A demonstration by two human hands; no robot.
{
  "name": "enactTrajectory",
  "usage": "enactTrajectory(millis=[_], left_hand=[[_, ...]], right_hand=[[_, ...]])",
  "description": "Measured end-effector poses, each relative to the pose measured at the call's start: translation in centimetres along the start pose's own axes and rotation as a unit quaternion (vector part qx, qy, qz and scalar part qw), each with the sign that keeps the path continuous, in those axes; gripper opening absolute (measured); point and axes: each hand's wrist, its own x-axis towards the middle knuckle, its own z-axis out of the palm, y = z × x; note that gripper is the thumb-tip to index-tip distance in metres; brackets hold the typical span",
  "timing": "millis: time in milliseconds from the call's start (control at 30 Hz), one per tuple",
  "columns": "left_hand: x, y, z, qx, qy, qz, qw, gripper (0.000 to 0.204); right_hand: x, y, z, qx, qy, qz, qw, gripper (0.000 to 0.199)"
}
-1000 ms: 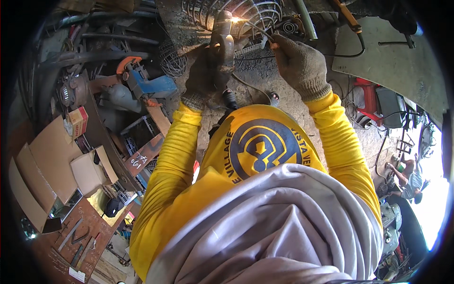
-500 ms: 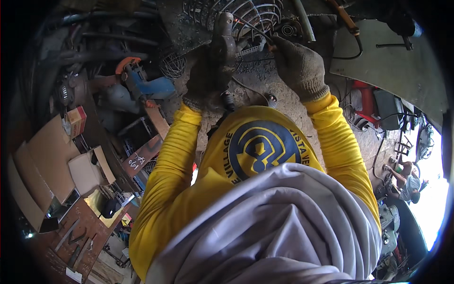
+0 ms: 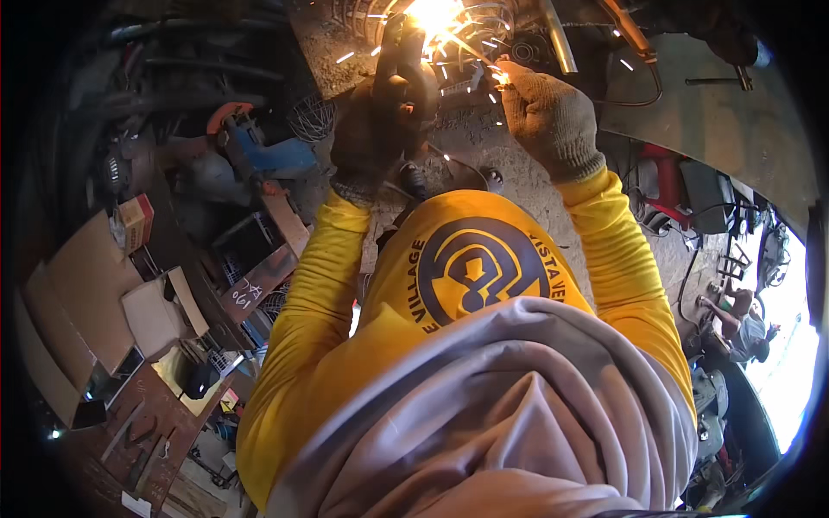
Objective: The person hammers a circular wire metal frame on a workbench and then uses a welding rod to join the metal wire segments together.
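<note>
Both my hands wear knitted work gloves. My left hand [image 3: 363, 129] is wrapped round a dark, thick cylindrical tool [image 3: 410, 86] with a ribbed cord end below; its exact kind is unclear. My right hand [image 3: 548, 121] pinches a thin rod [image 3: 473, 50], which slants up and left to a blinding white-orange glare. Sparks fly out around both gloves, and a bright glow sits by my right fingertips. Behind the glare is a round wire cage [image 3: 354, 15], mostly washed out. The point where rod, tool and cage meet is hidden by the light.
A metal tube [image 3: 560, 39] and an orange handle with a cable [image 3: 630, 30] are at top right, beside a flat sheet [image 3: 708, 104]. Left are a blue tool with an orange part [image 3: 268, 155], cardboard boxes [image 3: 95, 293] and a brown table [image 3: 142, 432]. Another person [image 3: 741, 332] is far right.
A bright glare with flying sparks has appeared at the rod's far end, lighting my gloves and sleeves orange. The tool in my left hand has shifted slightly; both hands keep their holds.
</note>
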Motion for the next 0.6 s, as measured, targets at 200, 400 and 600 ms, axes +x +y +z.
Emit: enactTrajectory(millis=[200,400,600], left_hand=[[-1.7,-1.0,0.2,-0.069,0.019,-0.033,0.997,0.064],[-1.2,-1.2,0.5,-0.128,0.012,-0.057,0.990,0.067],[-1.5,-2.7,2.2,-0.016,-0.004,-0.009,1.000,0.068]], right_hand=[[0.3,-1.3,-1.0,-0.014,-0.071,0.071,0.995,0.023],[0.1,-1.0,-0.6,-0.015,-0.066,0.076,0.995,0.024],[0.0,-1.1,-0.4,-0.007,-0.040,0.060,0.997,0.021]])
